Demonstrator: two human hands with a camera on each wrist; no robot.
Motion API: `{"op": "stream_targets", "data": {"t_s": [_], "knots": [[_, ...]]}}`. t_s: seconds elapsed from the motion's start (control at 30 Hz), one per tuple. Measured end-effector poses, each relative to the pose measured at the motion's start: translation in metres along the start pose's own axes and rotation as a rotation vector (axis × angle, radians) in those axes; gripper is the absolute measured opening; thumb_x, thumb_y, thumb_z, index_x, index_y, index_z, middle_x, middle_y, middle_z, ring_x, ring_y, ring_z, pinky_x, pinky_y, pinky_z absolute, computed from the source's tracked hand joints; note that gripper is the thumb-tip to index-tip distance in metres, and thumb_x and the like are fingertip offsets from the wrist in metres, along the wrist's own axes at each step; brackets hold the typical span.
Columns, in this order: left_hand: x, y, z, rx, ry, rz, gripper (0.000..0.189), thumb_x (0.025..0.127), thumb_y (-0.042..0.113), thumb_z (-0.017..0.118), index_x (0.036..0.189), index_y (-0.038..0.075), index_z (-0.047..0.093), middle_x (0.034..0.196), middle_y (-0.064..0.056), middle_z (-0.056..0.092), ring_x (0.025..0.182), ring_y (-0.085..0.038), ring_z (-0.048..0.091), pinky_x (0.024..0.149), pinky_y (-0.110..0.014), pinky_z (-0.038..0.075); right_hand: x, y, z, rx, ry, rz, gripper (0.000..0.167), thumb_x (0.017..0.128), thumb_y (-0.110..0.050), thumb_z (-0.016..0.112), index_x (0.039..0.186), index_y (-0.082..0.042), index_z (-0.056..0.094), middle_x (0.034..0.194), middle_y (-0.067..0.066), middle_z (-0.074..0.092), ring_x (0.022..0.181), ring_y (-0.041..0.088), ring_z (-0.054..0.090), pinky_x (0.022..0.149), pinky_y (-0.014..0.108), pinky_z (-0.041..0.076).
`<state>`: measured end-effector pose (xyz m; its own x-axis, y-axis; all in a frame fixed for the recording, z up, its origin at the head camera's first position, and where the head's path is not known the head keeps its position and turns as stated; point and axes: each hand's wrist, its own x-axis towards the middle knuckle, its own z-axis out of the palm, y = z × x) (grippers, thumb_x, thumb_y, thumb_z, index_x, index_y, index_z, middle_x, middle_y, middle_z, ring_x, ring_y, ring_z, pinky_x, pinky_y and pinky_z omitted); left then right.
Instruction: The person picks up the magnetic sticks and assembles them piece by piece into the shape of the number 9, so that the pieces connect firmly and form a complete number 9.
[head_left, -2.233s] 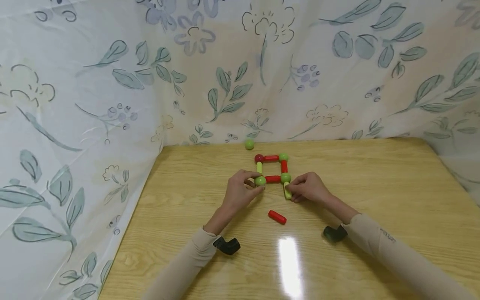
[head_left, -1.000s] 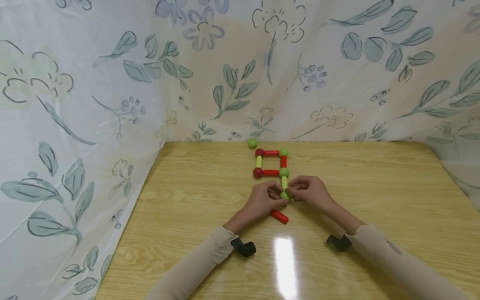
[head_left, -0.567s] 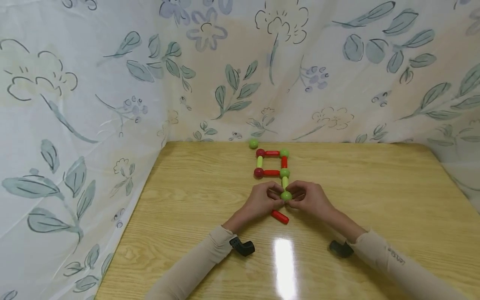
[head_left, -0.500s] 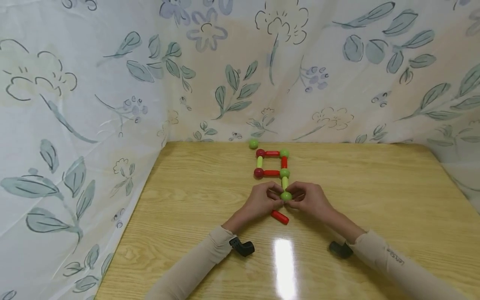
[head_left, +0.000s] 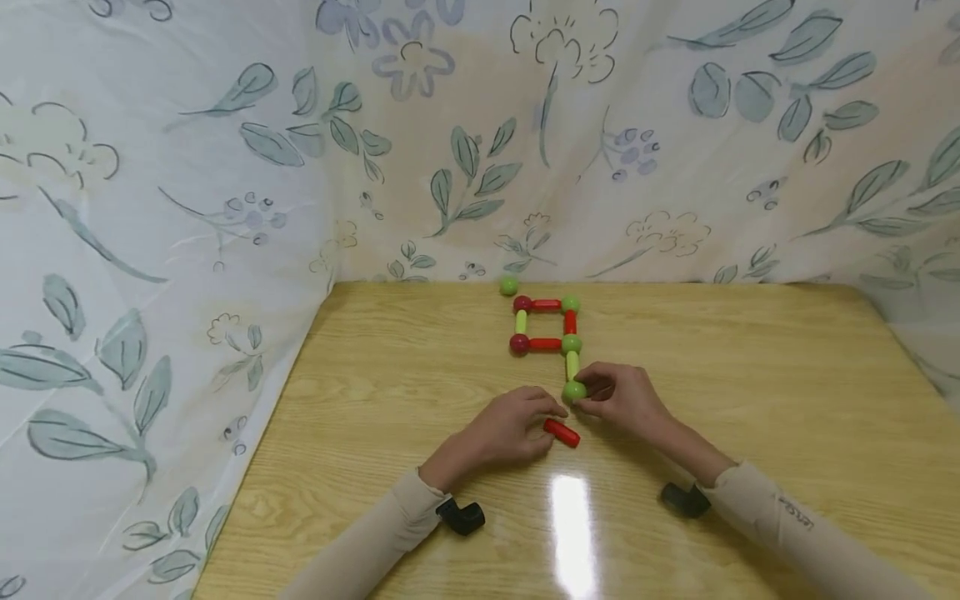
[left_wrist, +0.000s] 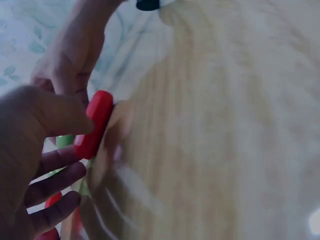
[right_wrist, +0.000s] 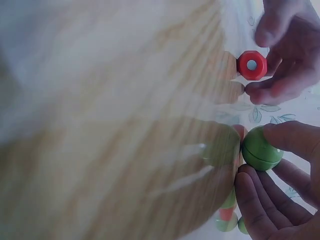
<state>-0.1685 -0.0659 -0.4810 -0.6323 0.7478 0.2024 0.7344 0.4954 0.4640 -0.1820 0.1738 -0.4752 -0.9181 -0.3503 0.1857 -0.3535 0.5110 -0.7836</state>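
My right hand (head_left: 622, 400) pinches a green ball (head_left: 574, 392) between thumb and fingers. The ball sits at the near end of a yellow-green magnetic building rod (head_left: 572, 365). That rod joins a square of rods and balls, with a green ball (head_left: 572, 343) and a dark red ball (head_left: 520, 343) at its near corners. My left hand (head_left: 510, 427) is beside a loose red rod (head_left: 562, 432), fingers spread and thumb apart from them. In the left wrist view the thumb overlaps the red rod (left_wrist: 94, 125); whether it touches is unclear. A silvery disc shows in the rod's end (right_wrist: 252, 65) in the right wrist view.
One loose green ball (head_left: 508, 286) lies at the table's back edge, near the floral cloth (head_left: 480, 167) that hangs behind. The wooden table (head_left: 375, 358) carries a bright light reflection near the front. Another floral cloth stretch borders the left side.
My left hand brought a green ball to the yellow-green rod's near end, then let go and moved left and nearer, to the red rod. My right hand shifted from the rod to the ball.
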Motion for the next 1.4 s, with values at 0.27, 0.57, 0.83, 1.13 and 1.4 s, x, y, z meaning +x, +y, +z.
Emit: {"op": "stream_targets", "data": {"t_s": [0.27, 0.57, 0.83, 1.13, 1.4], "knots": [[-0.002, 0.001, 0.005, 0.072, 0.020, 0.039, 0.019, 0.091, 0.022, 0.076, 0.110, 0.019, 0.076, 0.104, 0.009, 0.065, 0.097, -0.002, 0.058, 0.082, -0.014, 0.045, -0.001, 0.003, 0.000, 0.011, -0.007, 0.017, 0.027, 0.078, -0.004, 0.085, 0.102, -0.004, 0.073, 0.091, 0.004, 0.073, 0.082, 0.019, 0.070, 0.069, 0.027, 0.057], [0.000, -0.015, -0.004, -0.029, 0.107, -0.047, 0.015, 0.092, 0.017, 0.074, 0.108, 0.016, 0.075, 0.100, 0.010, 0.061, 0.088, -0.003, 0.058, 0.077, -0.014, 0.047, -0.003, 0.006, -0.002, 0.013, 0.000, 0.002, 0.027, 0.078, -0.003, 0.086, 0.102, -0.004, 0.073, 0.091, 0.005, 0.073, 0.082, 0.020, 0.070, 0.069, 0.028, 0.057], [0.005, -0.025, -0.006, -0.089, 0.160, -0.119, 0.018, 0.091, 0.014, 0.076, 0.109, 0.013, 0.074, 0.100, 0.008, 0.061, 0.086, -0.002, 0.056, 0.074, -0.016, 0.048, -0.002, 0.008, 0.000, 0.026, -0.008, -0.010, 0.028, 0.077, -0.004, 0.086, 0.103, -0.004, 0.073, 0.092, 0.005, 0.073, 0.082, 0.020, 0.070, 0.069, 0.027, 0.057], [0.012, -0.027, -0.008, -0.143, 0.184, -0.144, 0.018, 0.090, 0.011, 0.076, 0.108, 0.011, 0.073, 0.102, 0.006, 0.061, 0.087, -0.005, 0.062, 0.076, -0.016, 0.050, 0.000, 0.007, 0.001, 0.041, -0.010, -0.009, 0.028, 0.078, -0.003, 0.086, 0.103, -0.003, 0.073, 0.091, 0.004, 0.073, 0.081, 0.019, 0.070, 0.069, 0.027, 0.057], [0.013, -0.031, -0.009, -0.149, 0.170, -0.141, 0.017, 0.091, 0.014, 0.075, 0.108, 0.012, 0.073, 0.102, 0.007, 0.062, 0.089, -0.005, 0.061, 0.078, -0.016, 0.050, 0.000, 0.005, 0.000, 0.037, -0.008, 0.002, 0.027, 0.078, -0.003, 0.085, 0.102, -0.003, 0.073, 0.091, 0.005, 0.073, 0.082, 0.020, 0.070, 0.069, 0.028, 0.057]]}}
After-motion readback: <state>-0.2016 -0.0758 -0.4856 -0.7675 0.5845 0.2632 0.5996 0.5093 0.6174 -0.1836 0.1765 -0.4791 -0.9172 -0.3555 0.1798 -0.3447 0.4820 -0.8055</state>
